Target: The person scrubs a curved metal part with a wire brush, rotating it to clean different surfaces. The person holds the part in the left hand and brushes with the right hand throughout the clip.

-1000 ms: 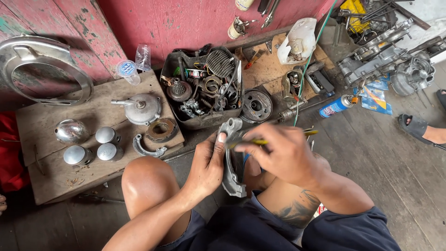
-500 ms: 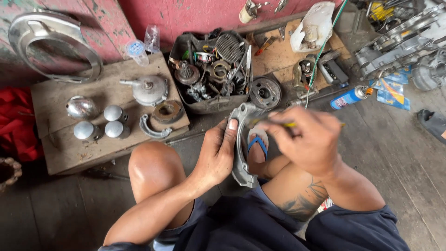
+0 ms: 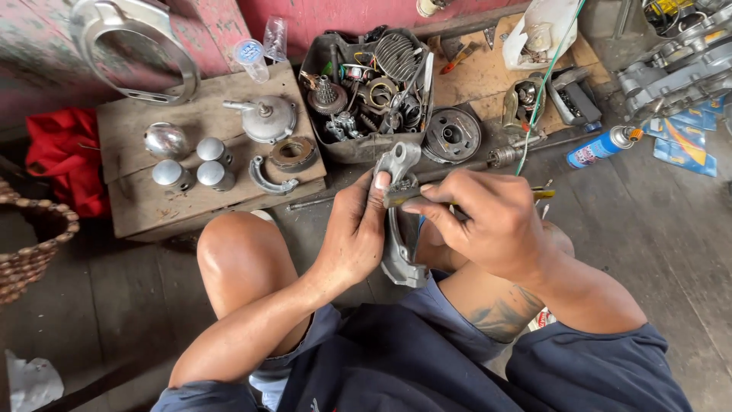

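A person crouches on a grey plank floor (image 3: 656,252), knees bent, and the left hand (image 3: 352,236) wraps around the edge of a curved grey metal bracket (image 3: 396,255) held upright between the legs, thumb pressed against its upper end. The right hand (image 3: 488,221) closes over a thin yellow-handled tool (image 3: 543,194), pinching it near the tip, which meets the bracket just below the thumb. The bracket is dull cast metal, crescent-shaped, with a holed lug at the top. Just beyond it sits a dark tray (image 3: 364,152) crammed with gears, springs and wires, beside a round ribbed drum (image 3: 451,135). To the left, a worn wooden board (image 3: 145,206) carries four shiny domed caps (image 3: 197,164) and a second crescent bracket (image 3: 271,183). A blue spray can (image 3: 602,146) lies on the floor to the right, below a peeling red wall (image 3: 351,15).
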